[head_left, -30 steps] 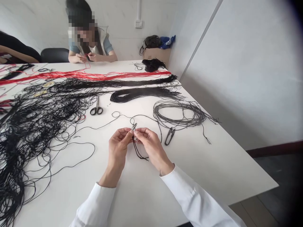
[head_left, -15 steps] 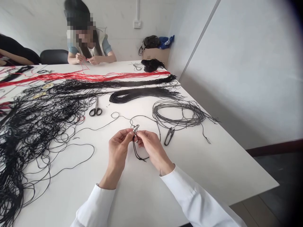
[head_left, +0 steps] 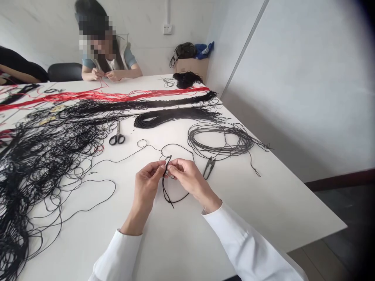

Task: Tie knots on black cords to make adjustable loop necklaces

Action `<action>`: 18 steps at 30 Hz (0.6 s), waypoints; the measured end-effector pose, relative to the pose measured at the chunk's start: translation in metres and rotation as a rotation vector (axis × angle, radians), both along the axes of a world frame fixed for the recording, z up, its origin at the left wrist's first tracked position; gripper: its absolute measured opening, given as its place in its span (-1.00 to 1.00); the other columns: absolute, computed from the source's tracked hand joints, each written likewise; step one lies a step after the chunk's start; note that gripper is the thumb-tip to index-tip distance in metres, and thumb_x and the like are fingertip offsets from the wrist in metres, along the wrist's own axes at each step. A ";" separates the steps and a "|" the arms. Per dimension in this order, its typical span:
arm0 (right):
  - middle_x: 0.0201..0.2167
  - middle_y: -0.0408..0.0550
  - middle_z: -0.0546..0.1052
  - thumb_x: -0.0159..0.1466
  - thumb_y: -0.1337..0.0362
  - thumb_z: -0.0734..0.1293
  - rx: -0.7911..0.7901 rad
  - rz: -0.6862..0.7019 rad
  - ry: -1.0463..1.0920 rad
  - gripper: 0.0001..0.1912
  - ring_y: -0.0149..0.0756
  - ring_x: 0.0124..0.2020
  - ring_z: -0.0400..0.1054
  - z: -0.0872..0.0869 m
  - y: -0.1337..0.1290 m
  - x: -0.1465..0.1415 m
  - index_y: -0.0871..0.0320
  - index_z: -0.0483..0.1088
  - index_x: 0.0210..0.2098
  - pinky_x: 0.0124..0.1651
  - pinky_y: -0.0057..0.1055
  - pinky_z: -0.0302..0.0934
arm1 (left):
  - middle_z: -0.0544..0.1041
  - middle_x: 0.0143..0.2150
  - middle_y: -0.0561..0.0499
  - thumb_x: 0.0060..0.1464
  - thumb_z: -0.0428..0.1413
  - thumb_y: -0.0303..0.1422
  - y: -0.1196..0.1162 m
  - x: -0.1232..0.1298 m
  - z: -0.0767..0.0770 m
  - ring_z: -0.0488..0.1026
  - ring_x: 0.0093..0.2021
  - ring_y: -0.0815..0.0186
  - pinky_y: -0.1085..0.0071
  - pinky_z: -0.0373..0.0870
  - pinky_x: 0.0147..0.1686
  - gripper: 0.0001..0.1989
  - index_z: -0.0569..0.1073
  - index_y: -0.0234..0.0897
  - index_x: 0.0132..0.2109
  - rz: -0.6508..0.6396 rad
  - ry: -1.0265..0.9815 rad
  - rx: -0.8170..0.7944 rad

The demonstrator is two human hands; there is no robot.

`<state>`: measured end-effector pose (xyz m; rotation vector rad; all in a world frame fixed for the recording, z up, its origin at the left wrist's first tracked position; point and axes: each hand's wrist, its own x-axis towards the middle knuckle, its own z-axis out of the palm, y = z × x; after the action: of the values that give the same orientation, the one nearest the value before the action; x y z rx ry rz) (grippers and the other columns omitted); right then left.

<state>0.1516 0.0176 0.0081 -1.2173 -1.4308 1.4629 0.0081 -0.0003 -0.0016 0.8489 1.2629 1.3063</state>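
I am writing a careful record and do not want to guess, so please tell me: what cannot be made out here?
All in the head view:
1. The gripped part of the black cord: hidden by the left hand.
2. Whether the right hand pinches a strand: its own fingertips cover the spot.
3. The rest of the black tangle: cut off by the left edge.
4. Any knots in the red cord across the table: too small.

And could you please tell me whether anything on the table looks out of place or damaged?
Left of the left hand, a tangle of black cord sprawls in loose, crossing loops, looking messy compared with the neater black bundle and coil. I see no clear damage.
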 end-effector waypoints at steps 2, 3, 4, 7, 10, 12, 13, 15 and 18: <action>-0.46 -0.14 0.48 0.32 0.14 0.26 0.076 0.013 -0.077 -0.77 -0.35 -0.42 0.29 -0.001 0.001 0.001 0.14 0.42 -0.35 -0.25 -0.37 0.18 | 0.60 -0.34 -0.03 -0.07 0.38 -0.21 0.000 -0.001 0.000 0.46 -0.38 0.32 0.31 0.41 -0.16 -0.69 0.63 -0.31 -0.20 -0.008 -0.007 -0.012; -0.46 -0.16 0.47 0.32 0.15 0.25 0.104 0.016 -0.109 -0.78 -0.35 -0.43 0.29 -0.001 0.001 0.002 0.14 0.40 -0.36 -0.26 -0.37 0.17 | 0.60 -0.33 -0.04 -0.07 0.38 -0.21 0.000 -0.001 -0.001 0.47 -0.37 0.32 0.31 0.41 -0.15 -0.69 0.63 -0.31 -0.21 -0.010 -0.011 -0.019; -0.47 -0.17 0.45 0.32 0.16 0.24 0.125 0.019 -0.135 -0.79 -0.35 -0.44 0.28 -0.001 0.001 0.002 0.13 0.38 -0.37 -0.27 -0.37 0.17 | 0.61 -0.32 -0.05 -0.08 0.39 -0.21 0.000 -0.001 -0.001 0.47 -0.36 0.32 0.30 0.42 -0.15 -0.68 0.63 -0.31 -0.20 -0.012 -0.015 -0.022; -0.49 -0.18 0.44 0.33 0.17 0.23 0.168 0.042 -0.169 -0.80 -0.35 -0.46 0.26 -0.002 0.002 0.003 0.11 0.36 -0.38 -0.31 -0.39 0.15 | 0.61 -0.32 -0.05 -0.10 0.40 -0.21 0.000 -0.001 -0.001 0.47 -0.38 0.31 0.28 0.44 -0.18 -0.66 0.61 -0.31 -0.19 -0.019 -0.029 -0.008; -0.49 -0.19 0.44 0.33 0.17 0.22 0.192 0.065 -0.176 -0.81 -0.36 -0.47 0.25 -0.001 0.002 0.004 0.10 0.36 -0.36 -0.32 -0.39 0.14 | 0.58 -0.36 0.02 -0.11 0.41 -0.23 0.000 -0.001 -0.001 0.47 -0.39 0.32 0.31 0.43 -0.21 -0.65 0.56 -0.27 -0.19 -0.008 -0.053 0.026; -0.49 -0.19 0.43 0.34 0.17 0.22 0.203 0.073 -0.174 -0.81 -0.36 -0.47 0.25 0.000 0.003 0.005 0.10 0.35 -0.36 -0.32 -0.40 0.14 | 0.54 -0.39 0.07 -0.09 0.41 -0.26 -0.001 -0.002 0.000 0.48 -0.39 0.34 0.35 0.41 -0.23 -0.69 0.51 -0.25 -0.24 0.004 -0.046 0.048; -0.49 -0.19 0.42 0.34 0.18 0.22 0.208 0.075 -0.172 -0.81 -0.36 -0.47 0.25 0.000 0.003 0.005 0.10 0.35 -0.36 -0.32 -0.40 0.14 | 0.53 -0.39 0.07 -0.08 0.40 -0.26 -0.001 -0.002 0.000 0.48 -0.39 0.34 0.36 0.40 -0.23 -0.71 0.50 -0.25 -0.26 0.004 -0.034 0.054; -0.48 -0.19 0.42 0.34 0.18 0.21 0.215 0.077 -0.163 -0.80 -0.36 -0.45 0.26 0.001 0.003 0.006 0.11 0.35 -0.36 -0.30 -0.40 0.16 | 0.55 -0.35 0.03 -0.05 0.38 -0.24 0.000 -0.002 0.000 0.48 -0.37 0.33 0.35 0.40 -0.23 -0.72 0.51 -0.28 -0.28 -0.009 -0.008 0.049; -0.45 -0.17 0.44 0.35 0.17 0.22 0.215 0.072 -0.147 -0.80 -0.34 -0.41 0.29 0.000 0.003 0.006 0.11 0.37 -0.34 -0.26 -0.39 0.18 | 0.58 -0.26 -0.05 -0.06 0.38 -0.20 0.000 -0.003 -0.001 0.49 -0.34 0.30 0.32 0.42 -0.21 -0.70 0.57 -0.31 -0.25 -0.021 0.013 0.009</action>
<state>0.1575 0.0207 0.0086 -1.1679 -1.6995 1.2498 0.0053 -0.0004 -0.0028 0.8767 1.2559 1.2921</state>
